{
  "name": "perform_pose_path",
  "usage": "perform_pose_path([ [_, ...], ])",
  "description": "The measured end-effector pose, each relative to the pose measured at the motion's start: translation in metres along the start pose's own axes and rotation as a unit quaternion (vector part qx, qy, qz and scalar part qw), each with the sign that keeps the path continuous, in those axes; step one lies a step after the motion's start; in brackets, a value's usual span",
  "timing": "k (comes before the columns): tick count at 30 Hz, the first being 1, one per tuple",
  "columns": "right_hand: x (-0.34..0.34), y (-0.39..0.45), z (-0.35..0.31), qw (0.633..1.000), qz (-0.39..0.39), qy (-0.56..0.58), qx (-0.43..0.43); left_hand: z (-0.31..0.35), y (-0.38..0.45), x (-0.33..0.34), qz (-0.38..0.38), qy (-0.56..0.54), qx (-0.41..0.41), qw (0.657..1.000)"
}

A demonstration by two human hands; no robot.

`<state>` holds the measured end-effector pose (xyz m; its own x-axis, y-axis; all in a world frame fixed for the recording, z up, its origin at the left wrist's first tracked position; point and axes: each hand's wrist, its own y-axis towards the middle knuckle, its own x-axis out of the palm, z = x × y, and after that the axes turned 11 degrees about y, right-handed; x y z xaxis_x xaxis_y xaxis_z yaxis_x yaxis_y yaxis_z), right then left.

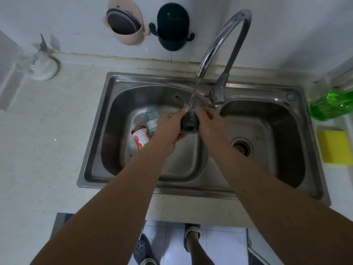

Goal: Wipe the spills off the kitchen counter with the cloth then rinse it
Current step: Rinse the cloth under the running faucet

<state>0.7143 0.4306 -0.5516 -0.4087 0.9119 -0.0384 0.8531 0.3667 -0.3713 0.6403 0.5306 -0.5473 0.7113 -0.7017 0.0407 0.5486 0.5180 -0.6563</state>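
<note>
Rinsing is underway: both hands are closing on the bunched dark cloth (190, 122), the left hand (170, 129) cupping it from below and the side, the right hand (209, 121) pinching its upper edge, while the stream from the faucet (225, 44) is landing on top of the bundle. The cloth is hanging over the left basin of the sink (99, 134), near the divider.

Splash looks like the main hazard. Water is striking a tight wad held high in the basin, so spray is likely escaping past the fingers onto the counter (47, 140) to the left of the left arm, which would undo the wiping. Lowering the cloth deeper would probably tame that.

Directly below and left of the left hand, a red-labelled jar (140, 137) and a clear bottle (151, 118) are lying on the basin floor; a dropped or lowered cloth would be landing on them. The faucet neck is arching close above the right hand, limiting upward room. To the right of the right hand the second basin is lying open, offering freer space for wringing.
</note>
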Motion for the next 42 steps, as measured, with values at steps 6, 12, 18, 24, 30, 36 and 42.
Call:
perform_pose_path([
  [6,0.023,-0.009,0.013,0.992,-0.072,0.045,0.094,-0.017,0.001,-0.016,0.044,0.017,0.01,0.999],
  [12,0.027,-0.002,0.018,0.94,0.018,0.25,0.232,-0.022,0.004,-0.028,0.039,0.06,0.031,0.997],
  [18,0.036,0.024,0.024,0.945,-0.043,0.237,0.222,-0.022,0.023,-0.028,0.063,0.127,0.075,0.987],
  [24,0.031,0.04,0.041,0.903,0.034,0.352,0.245,-0.031,0.045,-0.037,0.206,0.207,-0.006,0.956],
  [30,0.026,0.04,0.045,0.907,-0.028,0.35,0.231,-0.028,0.044,-0.03,0.136,-0.009,-0.047,0.99],
  [36,0.034,0.052,0.052,0.965,-0.003,0.189,0.182,-0.023,0.036,-0.034,0.003,0.021,0.002,1.0],
  [42,0.033,0.046,0.046,0.952,-0.074,0.161,0.249,-0.021,0.051,-0.036,0.032,0.067,0.007,0.997],
])
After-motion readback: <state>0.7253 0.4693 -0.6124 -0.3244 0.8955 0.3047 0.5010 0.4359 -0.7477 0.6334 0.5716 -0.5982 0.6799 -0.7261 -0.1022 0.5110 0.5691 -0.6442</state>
